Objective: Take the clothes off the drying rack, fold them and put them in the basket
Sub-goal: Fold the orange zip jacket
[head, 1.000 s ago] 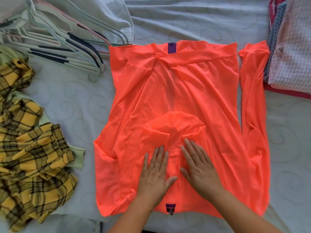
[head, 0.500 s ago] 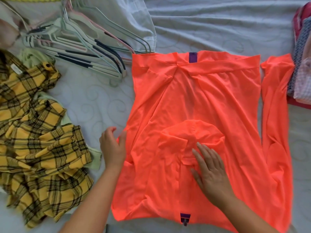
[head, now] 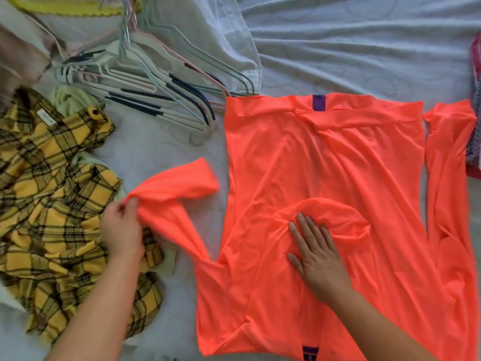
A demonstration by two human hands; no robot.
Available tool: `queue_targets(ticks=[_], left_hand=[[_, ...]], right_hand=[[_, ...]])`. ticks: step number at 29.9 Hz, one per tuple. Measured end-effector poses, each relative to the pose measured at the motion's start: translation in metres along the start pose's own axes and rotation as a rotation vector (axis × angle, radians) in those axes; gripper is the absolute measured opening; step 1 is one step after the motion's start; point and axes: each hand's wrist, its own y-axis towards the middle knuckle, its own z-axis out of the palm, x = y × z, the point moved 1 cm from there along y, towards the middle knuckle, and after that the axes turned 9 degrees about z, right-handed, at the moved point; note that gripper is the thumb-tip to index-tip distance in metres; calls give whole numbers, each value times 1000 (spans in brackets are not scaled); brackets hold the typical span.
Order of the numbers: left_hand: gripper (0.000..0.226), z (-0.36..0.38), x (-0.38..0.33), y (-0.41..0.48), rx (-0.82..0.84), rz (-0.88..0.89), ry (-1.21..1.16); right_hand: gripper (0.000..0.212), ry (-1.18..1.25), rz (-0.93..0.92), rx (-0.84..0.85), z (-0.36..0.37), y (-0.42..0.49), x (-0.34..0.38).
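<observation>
1. Head view: shows a neon-orange, thin, stretchy long-sleeved top (head: 325, 165) laid flat on the pale grey quilted bed sheet (head: 351, 48).
2. Presses on the middle of that top with the right hand (head: 316, 250), fingers straight and spread flat, pinning the bunched cloth there.
3. Pinches the top's left sleeve (head: 177, 194) with the left hand (head: 121, 230), thumb and fingers clamped on the fabric, out to the left of the top.
4. Differs from half a second ago: then only reached the top's left edge with that hand, the sleeve out of sight; now has the sleeve drawn clear of the body.
5. Reads as spreading out before folding, so this piece is judged barely begun; leaves the other sleeve (head: 450, 191) lying along the top's right side.
6. Leaves a crumpled yellow-and-black plaid shirt (head: 52, 204) further left of the top, pale plastic hangers (head: 145, 92) above-left of it and folded clothes (head: 475, 142) at its far right; finds no basket in view.
</observation>
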Motion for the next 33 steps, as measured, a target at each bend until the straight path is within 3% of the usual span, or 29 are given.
queue_targets(ticks=[3,5,8,11,13,16,18,24,27,30,33], left_hand=[[38,-58,51,5,-126,-215,149],[40,-63,52,-4,-83,-52,302],[18,-19,9,-34,238,303,218],[26,52,-27,-47,562,454,117],[29,98,-47,-43,556,432,164],[34,143,-72,-36,542,380,490],[28,155,-77,-35,568,416,583],[19,120,-49,11,421,241,351],[16,103,-40,6,482,264,299],[29,86,-27,-49,682,328,448],[33,60,2,-106,839,327,693]], right_hand=[[60,10,7,20,-1,-1,1],[60,17,28,11,-3,0,4],[58,105,75,-69,-15,5,14],[54,151,34,-130,-23,10,27],[54,126,24,-100,-16,8,28],[57,66,27,-61,1,6,22],[56,37,25,-58,5,8,21],[57,68,1,-18,-1,8,18],[56,189,-3,-45,-14,5,15],[56,388,137,-178,-31,-15,-3],[73,531,478,-259,-31,-57,-49]])
